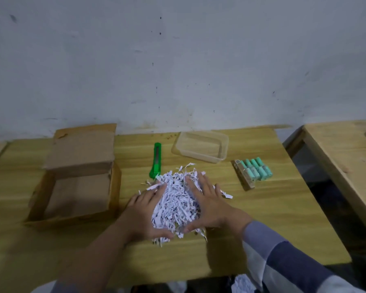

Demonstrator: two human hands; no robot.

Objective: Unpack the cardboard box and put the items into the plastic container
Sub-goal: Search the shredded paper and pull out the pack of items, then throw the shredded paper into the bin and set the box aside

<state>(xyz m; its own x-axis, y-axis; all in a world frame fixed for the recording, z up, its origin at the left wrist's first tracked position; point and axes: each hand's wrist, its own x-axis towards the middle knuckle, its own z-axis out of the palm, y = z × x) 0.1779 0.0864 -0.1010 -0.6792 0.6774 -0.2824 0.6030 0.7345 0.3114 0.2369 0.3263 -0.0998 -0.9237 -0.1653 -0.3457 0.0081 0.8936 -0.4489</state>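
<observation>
An open cardboard box (76,193) sits at the left of the wooden table, its flap folded up at the back and its inside looking bare. A pile of white shredded paper (175,199) lies mid-table. My left hand (145,214) and my right hand (209,208) press against the pile's two sides, cupping it between them with fingers spread. A clear plastic container (201,148) stands behind the pile with nothing in it. To its right lies a pack of small teal-capped bottles (253,171).
A green utility knife (156,160) lies between the box and the container, its near end touching the paper. The wooden table (273,218) ends at the right, with a gap before a second table (344,157). More shredded paper (242,284) lies below the near edge.
</observation>
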